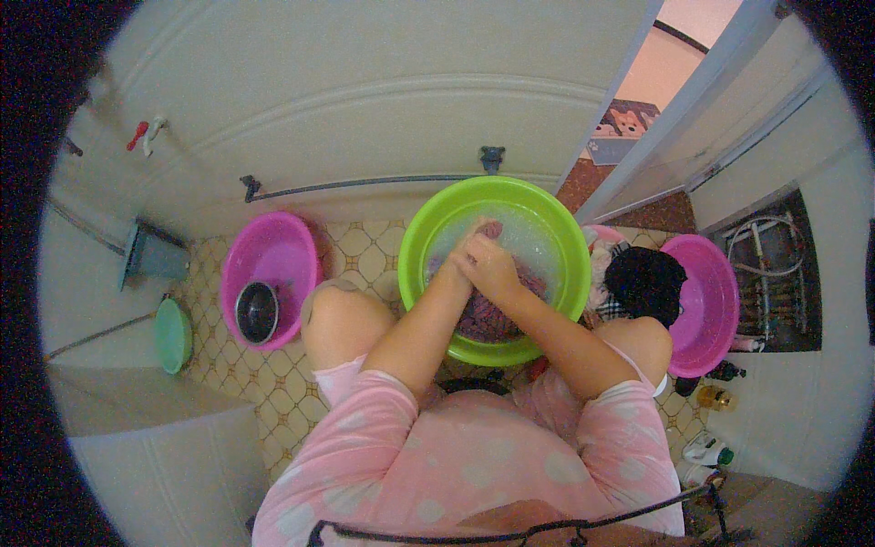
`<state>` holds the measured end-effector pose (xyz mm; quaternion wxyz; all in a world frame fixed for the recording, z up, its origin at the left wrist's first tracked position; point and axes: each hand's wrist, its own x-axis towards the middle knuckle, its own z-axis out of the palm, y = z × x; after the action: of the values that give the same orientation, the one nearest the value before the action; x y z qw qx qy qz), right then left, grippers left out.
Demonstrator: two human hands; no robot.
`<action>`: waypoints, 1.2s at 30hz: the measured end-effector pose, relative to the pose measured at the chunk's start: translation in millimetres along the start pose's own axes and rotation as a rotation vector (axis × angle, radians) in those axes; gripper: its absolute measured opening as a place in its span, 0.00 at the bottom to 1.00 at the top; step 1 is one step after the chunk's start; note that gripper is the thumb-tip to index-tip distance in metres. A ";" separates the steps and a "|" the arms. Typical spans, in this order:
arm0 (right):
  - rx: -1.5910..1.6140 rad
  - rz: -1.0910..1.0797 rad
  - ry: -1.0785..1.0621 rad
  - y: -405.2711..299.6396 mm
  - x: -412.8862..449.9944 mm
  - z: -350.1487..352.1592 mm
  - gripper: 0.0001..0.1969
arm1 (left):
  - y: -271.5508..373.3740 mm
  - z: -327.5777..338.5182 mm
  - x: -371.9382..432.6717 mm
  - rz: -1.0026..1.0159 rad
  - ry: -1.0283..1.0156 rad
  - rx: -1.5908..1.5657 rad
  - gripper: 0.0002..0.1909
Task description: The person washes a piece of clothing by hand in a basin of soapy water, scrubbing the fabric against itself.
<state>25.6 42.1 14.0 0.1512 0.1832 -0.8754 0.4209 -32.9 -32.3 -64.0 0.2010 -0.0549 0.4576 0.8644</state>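
A lime-green plastic basin (577, 263) stands in front of me between my knees, with sudsy water (533, 229) in it. Dark pinkish patterned cloth (489, 318) lies in the water, partly under my forearms. Above it my two hands are pressed together near the basin's middle. My left hand (468, 249) is closed on a bunched end of the cloth that pokes out past the fingers. My right hand (493, 268) is closed over the same bunch, against the left one; its fingertips are partly hidden.
On the tiled floor at left stands a pink basin (273, 236) holding a dark round bowl (257, 313). At right are black clothing (646, 286), another pink basin (714, 301) and several bottles (707, 448). A grey rail (355, 183) runs along the wall beyond the green basin.
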 end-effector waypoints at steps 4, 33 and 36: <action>-0.213 -0.070 0.075 55.2 -0.6 20.5 0.09 | -3.3 22.7 -20.3 0.032 0.196 0.066 0.18; 0.263 0.502 -0.017 35.6 4.6 5.3 0.17 | 4.8 -4.6 10.3 -0.279 0.125 -0.326 0.20; 0.058 0.160 -0.025 10.0 1.1 8.7 0.11 | -7.9 -38.4 33.2 -0.283 0.048 -0.237 0.20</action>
<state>19.2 40.8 2.4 0.1006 0.1223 -0.8765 0.4546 -63.5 -49.8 -101.4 0.3018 -0.1630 0.3448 0.8738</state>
